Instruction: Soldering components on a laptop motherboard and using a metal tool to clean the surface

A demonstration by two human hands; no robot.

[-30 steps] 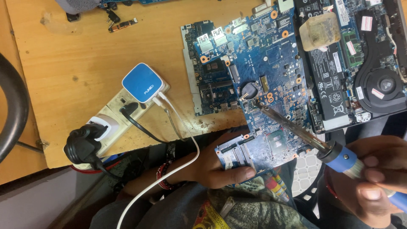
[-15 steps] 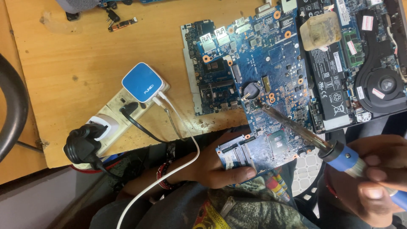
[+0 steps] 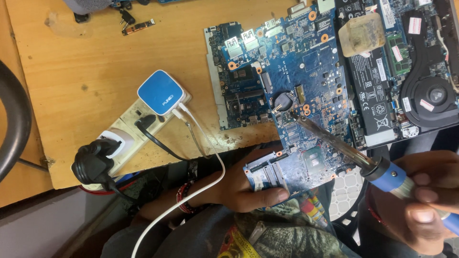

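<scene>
Wooden surface (image 3: 86, 62), cluttered: soldering at a blue circuit board (image 3: 291, 95).
Left hand (image 3: 239, 184) gripping the board's near edge where it overhangs the surface, thumb on top, fingers curled beneath. Right hand (image 3: 425, 200) closed round the blue handle of the soldering iron (image 3: 344, 148), tip touching beside the round coin cell (image 3: 283, 101). Joint-heating step apparently in hand; next calls for a steady tip and a clean lift. Opened laptop base (image 3: 411, 71) just beside, power strip (image 3: 129, 129) nearby.

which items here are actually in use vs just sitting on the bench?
In use:
left hand holding the blue circuit board by its near edge
right hand gripping the soldering iron, tip at the round coin cell

Lying about:
power strip with blue charger
opened laptop
yellowed sponge
</scene>
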